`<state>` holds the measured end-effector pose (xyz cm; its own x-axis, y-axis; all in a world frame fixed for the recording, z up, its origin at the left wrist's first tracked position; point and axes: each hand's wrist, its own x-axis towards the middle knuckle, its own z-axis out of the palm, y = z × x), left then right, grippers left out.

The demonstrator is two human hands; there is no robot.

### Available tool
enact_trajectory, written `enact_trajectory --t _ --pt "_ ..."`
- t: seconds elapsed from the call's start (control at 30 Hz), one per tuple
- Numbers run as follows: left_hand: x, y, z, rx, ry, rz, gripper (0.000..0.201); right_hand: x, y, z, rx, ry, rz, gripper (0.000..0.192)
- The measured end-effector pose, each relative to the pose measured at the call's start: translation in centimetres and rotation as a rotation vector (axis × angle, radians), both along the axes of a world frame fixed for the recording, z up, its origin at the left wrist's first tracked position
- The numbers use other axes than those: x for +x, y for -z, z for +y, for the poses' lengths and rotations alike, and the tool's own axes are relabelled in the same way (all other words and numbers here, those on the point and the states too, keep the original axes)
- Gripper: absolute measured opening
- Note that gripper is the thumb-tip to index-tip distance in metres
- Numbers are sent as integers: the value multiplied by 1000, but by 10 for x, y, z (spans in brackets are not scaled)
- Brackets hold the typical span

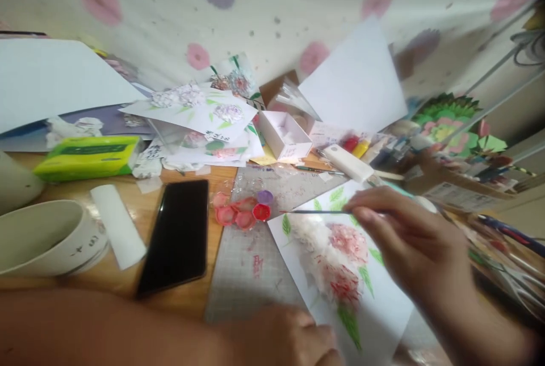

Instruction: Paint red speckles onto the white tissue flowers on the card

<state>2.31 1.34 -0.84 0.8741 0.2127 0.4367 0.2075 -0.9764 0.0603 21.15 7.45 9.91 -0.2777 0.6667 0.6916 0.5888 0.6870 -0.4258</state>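
Note:
My right hand (409,241) pinches a thin paintbrush (317,212), held nearly level, its tip pointing left toward the paint pots. Beneath the brush lies a white sheet (383,315) with green painted leaves and fluffy raised flowers (340,252), white with pink and red streaks. At the bottom, my left hand (302,337) is blurred by the sheet's lower left edge; its fingers look bent but do not show clearly. Small joined paint pots (244,218) in red and pink, with a red one (261,212) and a purple one (264,197), sit left of the brush tip.
A grey cutting mat (242,264) lies under the sheet. Leftward are a black phone (179,235), a white roll (117,227), a round white container (85,241) and a green tissue pack (89,157). Behind stand flower pictures (200,110) and a small white box (285,134).

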Motion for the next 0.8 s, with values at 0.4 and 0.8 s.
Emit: enact_trajectory --t 0.4,0.8 --pt "25 5 0 26 52 196 23 -46 11 33 -51 -5 -100 18" --pt "20 -4 1 77 58 217 32 -45 5 29 -195 179 114 24"
